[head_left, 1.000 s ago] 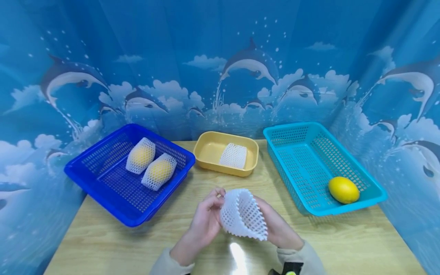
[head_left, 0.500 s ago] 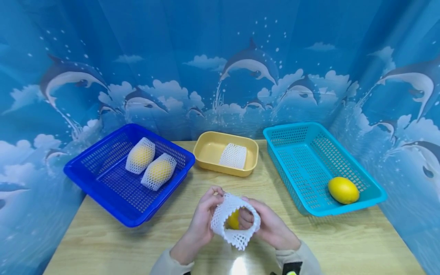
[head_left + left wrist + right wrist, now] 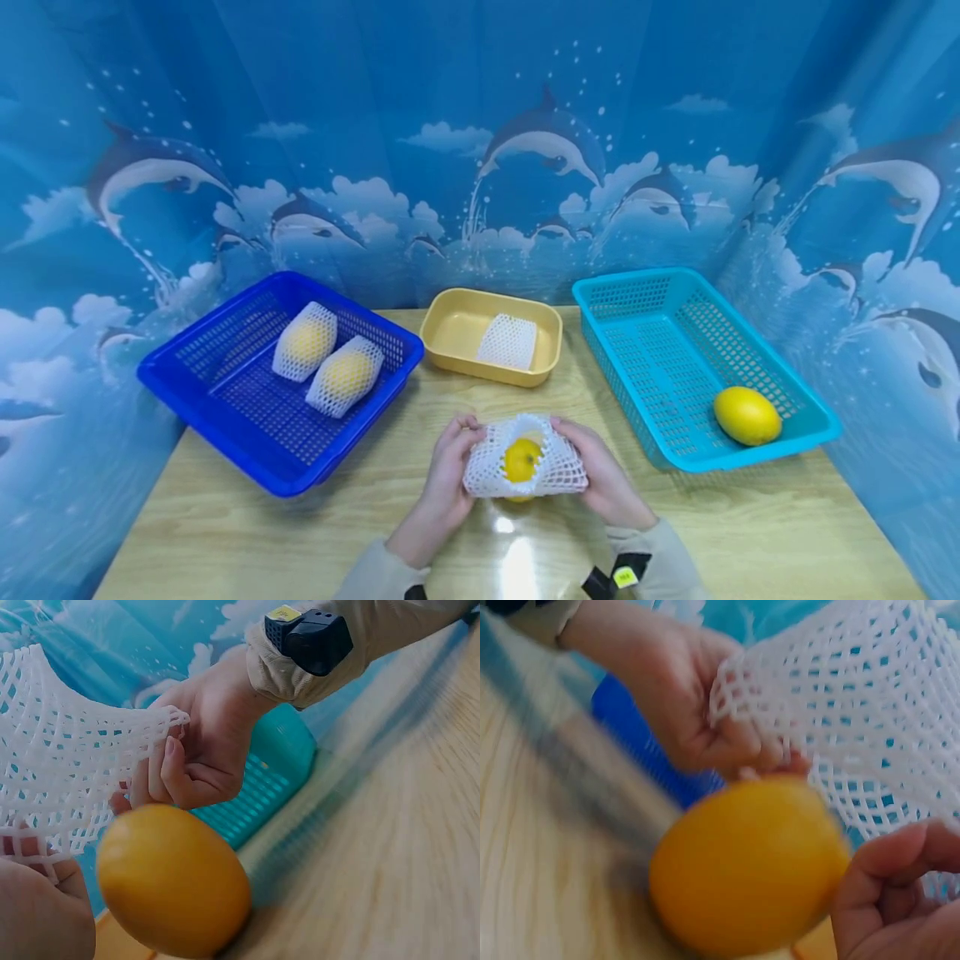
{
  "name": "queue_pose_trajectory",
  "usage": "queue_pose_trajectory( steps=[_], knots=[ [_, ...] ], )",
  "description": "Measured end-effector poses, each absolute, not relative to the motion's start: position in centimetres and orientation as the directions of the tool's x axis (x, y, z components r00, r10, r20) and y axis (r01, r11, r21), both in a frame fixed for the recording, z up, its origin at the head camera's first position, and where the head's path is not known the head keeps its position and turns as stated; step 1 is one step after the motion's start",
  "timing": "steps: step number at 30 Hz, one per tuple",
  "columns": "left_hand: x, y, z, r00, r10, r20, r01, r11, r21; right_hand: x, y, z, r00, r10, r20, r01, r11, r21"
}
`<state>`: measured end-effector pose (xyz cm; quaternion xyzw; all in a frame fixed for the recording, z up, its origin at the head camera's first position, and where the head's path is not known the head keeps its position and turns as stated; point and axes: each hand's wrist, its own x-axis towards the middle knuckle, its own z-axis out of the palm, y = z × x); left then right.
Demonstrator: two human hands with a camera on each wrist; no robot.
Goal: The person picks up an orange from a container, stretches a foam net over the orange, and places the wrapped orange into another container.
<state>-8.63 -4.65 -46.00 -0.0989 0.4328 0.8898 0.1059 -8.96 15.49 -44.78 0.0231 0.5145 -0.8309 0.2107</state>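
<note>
A white foam fruit net (image 3: 486,468) is stretched wide between my two hands at the front middle of the table. My left hand (image 3: 444,477) pinches its left edge, and my right hand (image 3: 611,487) grips the right edge. Through the net's opening the top of a yellow oval fruit (image 3: 522,458) shows in the head view. Both wrist views place this fruit (image 3: 172,881) on the tabletop, just under the net (image 3: 840,697). Neither hand holds the fruit. Parts of the fingers are hidden by the mesh.
A dark blue basket (image 3: 281,485) at left holds two netted yellow fruits (image 3: 347,377). At the back, a yellow tray (image 3: 452,321) contains a flat white net (image 3: 507,342). The teal basket (image 3: 637,350) at right holds one bare yellow fruit (image 3: 747,416). A dolphin-print curtain (image 3: 480,150) hangs behind.
The net has been turned and spread wider, its opening now above the fruit. My right hand's fingers, inside the opening half a second ago, now hold its right edge. The baskets stay put.
</note>
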Motion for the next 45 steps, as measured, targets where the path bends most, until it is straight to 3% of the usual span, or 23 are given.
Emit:
queue_pose_trajectory(
  steps=[11,17,23,27,37,41,45],
  knots=[
    [-9.2,-4.3,-50.3,-0.958,0.001,-0.286,-0.249,-0.496,0.832,-9.9,15.2,-48.8,-0.936,-0.117,-0.333,0.347,-0.123,-0.930],
    [-9.4,-4.4,-51.2,-0.971,-0.049,-0.235,-0.193,-0.427,0.884,-10.0,14.4,-49.9,-0.959,-0.008,-0.283,0.282,0.005,-0.959],
    [-9.5,-4.4,-51.7,-0.986,-0.016,-0.165,-0.154,-0.289,0.945,-10.0,14.3,-50.5,-0.974,0.038,-0.223,0.226,0.137,-0.965],
    [-9.5,-4.3,-51.8,-0.996,-0.007,-0.089,-0.086,-0.179,0.980,-9.9,14.3,-50.5,-0.979,0.057,-0.194,0.201,0.204,-0.958],
    [-9.2,-4.6,-52.0,-0.990,-0.009,0.141,0.140,0.103,0.985,-9.8,14.0,-50.1,-0.974,0.082,-0.210,0.223,0.204,-0.953],
    [-9.1,-4.8,-52.3,-0.959,0.002,0.284,0.281,0.135,0.950,-9.8,13.9,-50.5,-0.978,0.093,-0.189,0.205,0.204,-0.957],
    [-8.7,-4.7,-52.4,-0.890,0.131,0.436,0.449,0.097,0.888,-9.6,13.8,-50.4,-0.978,0.087,-0.187,0.201,0.194,-0.960]
  ],
)
